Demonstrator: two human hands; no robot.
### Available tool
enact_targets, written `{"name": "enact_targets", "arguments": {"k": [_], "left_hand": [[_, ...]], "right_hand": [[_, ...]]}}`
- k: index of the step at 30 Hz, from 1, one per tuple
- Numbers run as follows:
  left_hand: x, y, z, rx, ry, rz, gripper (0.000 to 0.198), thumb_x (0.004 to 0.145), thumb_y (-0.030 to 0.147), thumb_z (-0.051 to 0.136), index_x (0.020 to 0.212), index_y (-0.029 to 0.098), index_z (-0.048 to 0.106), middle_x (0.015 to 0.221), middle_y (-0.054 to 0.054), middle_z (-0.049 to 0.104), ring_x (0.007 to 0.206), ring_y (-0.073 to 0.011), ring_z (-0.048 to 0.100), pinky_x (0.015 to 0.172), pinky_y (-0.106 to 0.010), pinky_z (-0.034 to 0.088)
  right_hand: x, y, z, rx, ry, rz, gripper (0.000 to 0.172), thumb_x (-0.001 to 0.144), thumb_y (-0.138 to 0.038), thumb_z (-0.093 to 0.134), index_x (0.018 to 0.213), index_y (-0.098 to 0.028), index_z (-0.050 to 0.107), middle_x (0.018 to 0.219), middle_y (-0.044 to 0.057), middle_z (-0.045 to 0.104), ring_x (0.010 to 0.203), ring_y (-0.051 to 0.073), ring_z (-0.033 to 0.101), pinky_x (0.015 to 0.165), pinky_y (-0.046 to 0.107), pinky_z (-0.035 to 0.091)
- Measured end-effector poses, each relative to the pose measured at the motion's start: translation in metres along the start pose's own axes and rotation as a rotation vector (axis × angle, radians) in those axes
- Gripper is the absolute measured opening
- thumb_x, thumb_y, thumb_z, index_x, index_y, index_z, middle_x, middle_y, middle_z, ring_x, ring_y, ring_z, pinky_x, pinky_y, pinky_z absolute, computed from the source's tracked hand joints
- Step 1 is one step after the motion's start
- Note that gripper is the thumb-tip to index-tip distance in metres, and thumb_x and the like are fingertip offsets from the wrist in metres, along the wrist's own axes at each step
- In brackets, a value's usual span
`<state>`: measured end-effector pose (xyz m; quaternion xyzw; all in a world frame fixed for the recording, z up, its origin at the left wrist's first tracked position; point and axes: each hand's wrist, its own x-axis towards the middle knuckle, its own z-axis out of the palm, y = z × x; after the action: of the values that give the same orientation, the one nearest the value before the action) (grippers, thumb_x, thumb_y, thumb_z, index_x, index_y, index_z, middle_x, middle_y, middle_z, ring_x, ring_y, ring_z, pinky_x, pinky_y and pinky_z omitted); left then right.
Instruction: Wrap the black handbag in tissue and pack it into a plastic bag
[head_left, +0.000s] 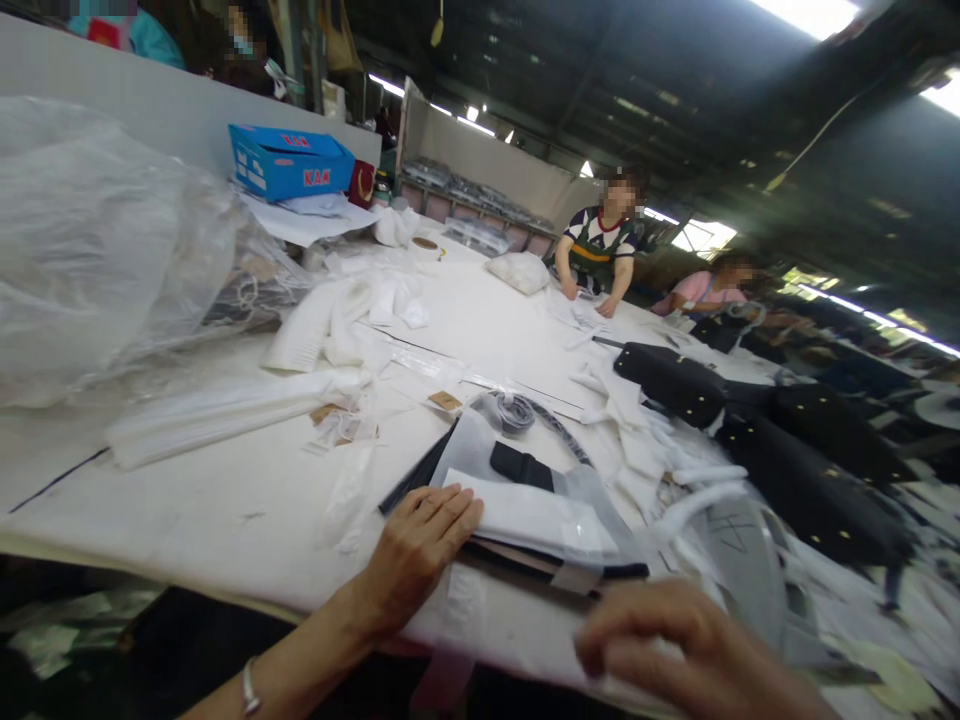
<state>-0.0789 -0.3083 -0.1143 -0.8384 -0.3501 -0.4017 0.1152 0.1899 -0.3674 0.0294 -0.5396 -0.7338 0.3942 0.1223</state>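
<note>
A dark handbag [465,440] lies flat on the white table, its front covered by a translucent grey sheet. A black strap tab [521,466] shows at its middle, and a wrapped handle [566,432] curves beyond it. Across the near part lies a folded white wrap [532,515], with clear tape [589,540] at its right end. My left hand [424,545] rests on the wrap's left end, fingers stretched out flat. Close to the bag's lower right corner is my right hand [667,630], its bent fingers blurred; whether it holds anything is unclear.
White wrapping strips [240,410] and a big clear plastic bag [112,260] lie left. A blue box [289,165] stands behind them. Several black bags [810,480] and a grey tape dispenser-like object [742,560] are at right. Another person [600,240] works across the table.
</note>
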Motion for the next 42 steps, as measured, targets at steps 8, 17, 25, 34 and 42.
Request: {"name": "enact_targets", "arguments": {"k": [8,17,25,34,42], "left_hand": [[-0.007,0.006,-0.002,0.109,-0.025,0.029,0.039,0.097,0.010,0.035,0.129,0.015,0.058,0.124,-0.010,0.066,0.117,-0.0215,0.060,0.100,-0.038,0.047],[-0.009,0.006,0.002,0.115,0.008,0.037,0.039,0.097,0.009,0.035,0.128,0.014,0.058,0.126,-0.010,0.065,0.119,-0.0219,0.059,0.099,-0.039,0.047],[-0.010,0.007,0.002,0.102,-0.004,0.043,0.038,0.096,0.010,0.038,0.128,0.014,0.058,0.126,-0.012,0.065,0.120,-0.0223,0.058,0.099,-0.040,0.047],[-0.008,0.006,0.000,0.129,0.038,0.064,0.036,0.094,0.007,0.041,0.125,0.013,0.058,0.118,-0.012,0.066,0.117,-0.0237,0.058,0.098,-0.039,0.047],[-0.008,0.008,0.000,0.056,-0.041,0.005,0.038,0.093,0.007,0.041,0.128,0.013,0.055,0.117,-0.012,0.065,0.117,-0.0236,0.058,0.100,-0.039,0.046]], "right_hand": [[0.230,-0.007,-0.014,-0.469,0.457,0.017,0.042,0.067,-0.023,0.074,0.109,-0.019,0.072,0.112,0.011,0.069,0.102,0.025,0.061,0.091,0.032,0.043],[0.234,0.016,-0.018,-0.175,0.636,0.058,0.029,0.081,-0.038,0.056,0.087,-0.015,0.073,0.080,0.003,0.072,0.076,0.019,0.063,0.070,0.027,0.047],[0.163,0.014,-0.013,0.577,0.744,-0.112,0.029,0.066,-0.041,0.076,0.075,-0.015,0.072,0.072,0.004,0.071,0.069,0.016,0.064,0.073,0.032,0.055],[0.144,-0.013,-0.017,0.562,0.867,-0.182,0.027,0.068,-0.041,0.077,0.077,-0.016,0.073,0.075,0.004,0.073,0.073,0.019,0.067,0.076,0.033,0.056],[0.090,-0.009,0.077,-0.217,0.602,-0.476,0.021,0.093,-0.026,0.055,0.100,-0.023,0.075,0.102,0.006,0.075,0.096,0.022,0.070,0.092,0.037,0.055]]}}
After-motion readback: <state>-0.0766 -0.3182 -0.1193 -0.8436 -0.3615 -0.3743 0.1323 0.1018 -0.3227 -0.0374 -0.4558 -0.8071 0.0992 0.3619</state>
